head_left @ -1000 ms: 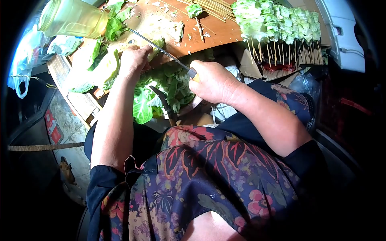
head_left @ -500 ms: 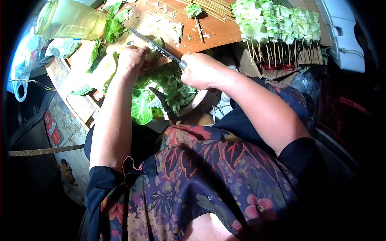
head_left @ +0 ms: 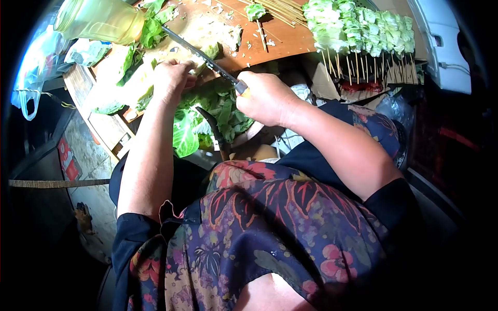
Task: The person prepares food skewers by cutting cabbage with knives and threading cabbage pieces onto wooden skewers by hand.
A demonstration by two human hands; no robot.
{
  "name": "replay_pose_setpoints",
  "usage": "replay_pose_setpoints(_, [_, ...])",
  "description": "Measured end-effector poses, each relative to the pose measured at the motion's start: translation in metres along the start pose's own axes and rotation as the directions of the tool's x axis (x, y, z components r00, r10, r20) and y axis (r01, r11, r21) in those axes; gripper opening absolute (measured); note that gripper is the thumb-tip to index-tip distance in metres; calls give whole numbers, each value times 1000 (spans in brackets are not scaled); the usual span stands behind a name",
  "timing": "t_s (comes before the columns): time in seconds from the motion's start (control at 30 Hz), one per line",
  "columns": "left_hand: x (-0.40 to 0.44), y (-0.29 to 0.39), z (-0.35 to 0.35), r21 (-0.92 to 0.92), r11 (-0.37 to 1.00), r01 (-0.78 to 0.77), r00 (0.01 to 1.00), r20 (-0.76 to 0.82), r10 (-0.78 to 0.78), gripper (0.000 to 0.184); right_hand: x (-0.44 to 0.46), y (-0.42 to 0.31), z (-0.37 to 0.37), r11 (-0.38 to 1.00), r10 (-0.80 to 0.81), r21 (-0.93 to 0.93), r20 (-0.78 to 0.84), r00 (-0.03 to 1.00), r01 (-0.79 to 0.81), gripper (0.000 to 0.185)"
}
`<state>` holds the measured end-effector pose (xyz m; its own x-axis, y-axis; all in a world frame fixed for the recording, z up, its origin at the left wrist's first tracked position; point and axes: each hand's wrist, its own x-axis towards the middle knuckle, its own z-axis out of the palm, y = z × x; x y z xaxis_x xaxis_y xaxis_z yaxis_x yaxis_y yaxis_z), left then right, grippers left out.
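My right hand (head_left: 265,98) is wrapped round the handle of a long knife (head_left: 199,53), whose blade slants up and left over the wooden board (head_left: 282,45). Left of the blade, my left hand (head_left: 175,80) has its fingers bent together at the board's near edge; what they hold, if anything, is too hidden to name. A piece of cabbage (head_left: 211,51) lies right beside the blade. Large cabbage leaves (head_left: 116,93) are left of my left hand. Below both hands, loose green leaves (head_left: 225,116) fill a round container, partly hidden.
Skewers of folded cabbage (head_left: 358,28) line the board's right end, with bare sticks (head_left: 282,11) beside them. A yellowish jar (head_left: 98,22) lies at the upper left, near a blue plastic bag (head_left: 32,78). A dark curved handle (head_left: 213,129) rises before my lap.
The knife and my right hand moved left and up, then slightly back down. My left hand's fingers have shifted a little beside the blade. The whole view has also moved slightly.
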<state>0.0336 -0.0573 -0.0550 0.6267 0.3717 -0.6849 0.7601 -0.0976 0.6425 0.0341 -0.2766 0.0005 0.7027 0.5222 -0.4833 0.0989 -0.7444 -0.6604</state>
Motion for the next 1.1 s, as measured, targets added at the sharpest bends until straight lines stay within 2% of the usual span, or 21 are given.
replay_pose_setpoints(0.03, [0,0,-1,1,1000,2,1000,0,-2,22,-3,-2,-1,1000,-8,0,21,1000,8,22])
replay_pose_setpoints(0.1, [0,0,-2,-136,990,26,999,34,-22,26,-6,-3,1,1000,-3,-9,44,999,3,22])
replay_pose_setpoints(0.2, [2,-3,-4,-162,987,16,999,50,-8,28,-8,-2,2,1000,24,-8,83,996,-24,21])
replay_pose_setpoints(0.53, [5,2,-4,-65,996,61,997,43,-59,21,8,-4,-2,998,-18,-63,118,993,25,18])
replay_pose_setpoints(0.63, [9,-2,-6,-55,998,39,998,60,-36,19,17,-12,-10,997,72,-50,266,961,-61,15])
replay_pose_setpoints(0.67, [11,-3,-6,-52,998,36,997,68,-33,19,21,-13,-9,997,72,-50,266,961,-61,15])
replay_pose_setpoints(0.73, [11,-4,-5,-48,998,32,997,77,-29,18,26,-15,-8,977,198,-1,364,910,-212,15])
replay_pose_setpoints(0.8, [10,-2,-4,-26,999,35,999,42,-34,17,28,-11,2,986,164,-37,326,931,-161,14])
replay_pose_setpoints(0.87, [10,-6,-4,-41,999,10,999,52,-8,16,28,3,20,999,34,-24,153,988,-31,15])
replay_pose_setpoints(1.0, [6,-12,-2,-115,993,-39,998,38,44,9,22,2,25,994,85,-83,141,986,-74,25])
replay_pose_setpoints(1.1, [3,-17,-9,-129,989,-69,995,69,78,11,17,6,26,997,78,-31,116,990,-75,23])
